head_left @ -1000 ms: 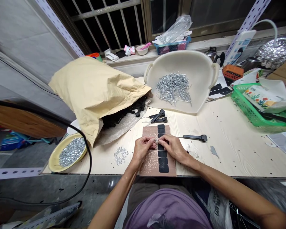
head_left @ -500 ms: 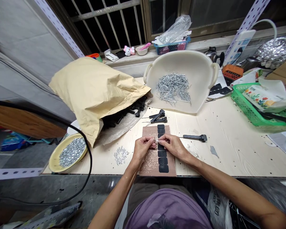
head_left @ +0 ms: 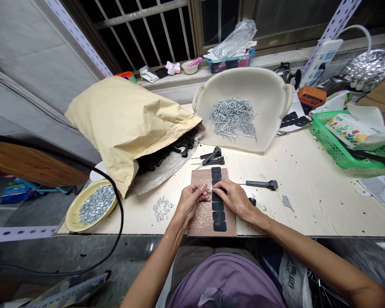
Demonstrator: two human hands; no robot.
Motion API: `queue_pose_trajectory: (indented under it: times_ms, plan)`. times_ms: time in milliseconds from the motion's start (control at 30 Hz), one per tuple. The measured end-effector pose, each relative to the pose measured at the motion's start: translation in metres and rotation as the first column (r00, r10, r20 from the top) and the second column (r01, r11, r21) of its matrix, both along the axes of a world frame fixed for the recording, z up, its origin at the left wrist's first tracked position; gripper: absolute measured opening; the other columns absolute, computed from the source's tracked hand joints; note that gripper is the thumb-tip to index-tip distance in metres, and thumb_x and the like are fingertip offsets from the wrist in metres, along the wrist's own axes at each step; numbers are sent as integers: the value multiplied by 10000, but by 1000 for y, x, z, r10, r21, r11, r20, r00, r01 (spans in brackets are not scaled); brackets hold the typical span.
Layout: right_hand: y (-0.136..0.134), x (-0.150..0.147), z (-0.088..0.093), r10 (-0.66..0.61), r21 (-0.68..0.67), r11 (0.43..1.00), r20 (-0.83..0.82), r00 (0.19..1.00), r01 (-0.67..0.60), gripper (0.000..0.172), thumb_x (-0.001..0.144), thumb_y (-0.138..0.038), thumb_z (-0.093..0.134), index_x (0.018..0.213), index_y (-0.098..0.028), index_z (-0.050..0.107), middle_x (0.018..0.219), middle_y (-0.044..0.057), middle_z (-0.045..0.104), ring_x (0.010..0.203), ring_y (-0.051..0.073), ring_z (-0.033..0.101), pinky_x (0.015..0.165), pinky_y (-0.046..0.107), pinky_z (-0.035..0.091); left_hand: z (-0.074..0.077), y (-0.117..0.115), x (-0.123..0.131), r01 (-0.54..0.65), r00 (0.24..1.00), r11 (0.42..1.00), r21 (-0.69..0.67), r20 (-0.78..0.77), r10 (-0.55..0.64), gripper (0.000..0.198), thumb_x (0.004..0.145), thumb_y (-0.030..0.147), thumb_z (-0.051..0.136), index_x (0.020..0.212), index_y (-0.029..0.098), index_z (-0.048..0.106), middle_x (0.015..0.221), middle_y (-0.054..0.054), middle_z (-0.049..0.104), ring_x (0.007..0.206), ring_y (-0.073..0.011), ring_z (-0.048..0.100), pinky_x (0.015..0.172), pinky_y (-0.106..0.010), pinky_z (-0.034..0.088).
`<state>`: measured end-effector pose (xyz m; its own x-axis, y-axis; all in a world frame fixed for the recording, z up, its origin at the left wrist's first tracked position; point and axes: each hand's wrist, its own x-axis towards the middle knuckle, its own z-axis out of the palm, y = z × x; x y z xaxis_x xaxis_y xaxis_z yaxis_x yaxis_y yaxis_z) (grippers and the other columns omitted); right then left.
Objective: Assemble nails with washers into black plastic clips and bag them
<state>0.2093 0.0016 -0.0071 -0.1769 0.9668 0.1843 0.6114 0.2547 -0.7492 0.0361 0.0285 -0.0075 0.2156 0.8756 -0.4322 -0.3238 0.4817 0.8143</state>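
Over a brown board (head_left: 200, 220), my left hand (head_left: 192, 201) and my right hand (head_left: 233, 197) meet with pinched fingertips. A tiny whitish thing shows between them, too small to name. Beneath my right fingers runs a column of black rounded patches (head_left: 218, 206) on the board; some are partly covered. Pale specks dot the board left of the column. A black-handled piece with a thin metal pin (head_left: 261, 184) lies to the right, and several similar black pieces (head_left: 211, 157) lie behind the board. Small clear gems (head_left: 162, 208) are scattered left of my left hand.
A yellow bowl of shiny gems (head_left: 71, 214) stands at the left edge, near a black cable (head_left: 121, 214). An open tan sack (head_left: 125, 115) spills black parts. Behind the board is a white basin (head_left: 269, 94) holding metal pins (head_left: 232, 117). At right sits a green basket (head_left: 327, 141).
Both hands stay together at nearly the same spot, with slight finger movement. My right hand has shifted a little, and a small black piece now shows beside its wrist.
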Motion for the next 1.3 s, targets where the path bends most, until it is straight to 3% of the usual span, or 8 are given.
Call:
queue_pose_trajectory:
  times_ms: [233,400,733,1133,1300]
  plan:
    - [0,1,-1,-10,56,998,-58,998,13,146,887,-243,498,971,-220,615,929,34,632,853,158,591,767,286,458,5,4,-8,0,994,997,-81,112,9,251,660,204,772,830,63,654,670,-15,618,519,-33,547,531,-131,506]
    - [0,-2,1,-5,76,997,-49,999,9,125,889,-261,507,939,-229,617,913,22,636,853,154,601,775,283,460,9,1,-4,28,986,998,-47,164,-20,268,651,178,777,858,91,632,673,7,604,520,-28,527,528,-133,501]
    - [-3,-3,4,-3,108,994,-113,994,16,132,886,-253,516,950,-231,629,905,22,636,848,153,605,759,271,470,9,1,-2,107,975,993,-50,202,-94,192,710,209,738,784,95,603,704,-7,599,555,-36,540,557,-144,514]
    - [-5,-4,2,-28,117,992,-131,991,43,147,887,-268,509,948,-239,640,900,29,643,852,165,610,767,291,486,7,3,-4,122,963,983,-134,256,-85,145,708,128,726,786,89,610,694,-9,596,536,-28,546,552,-116,515]
    - [-5,-2,1,-30,111,993,-128,991,45,143,887,-267,512,945,-240,639,895,24,643,845,162,611,766,286,483,5,3,-4,133,965,985,-110,239,-104,172,696,137,739,801,92,611,705,-11,606,537,-28,549,552,-126,527]
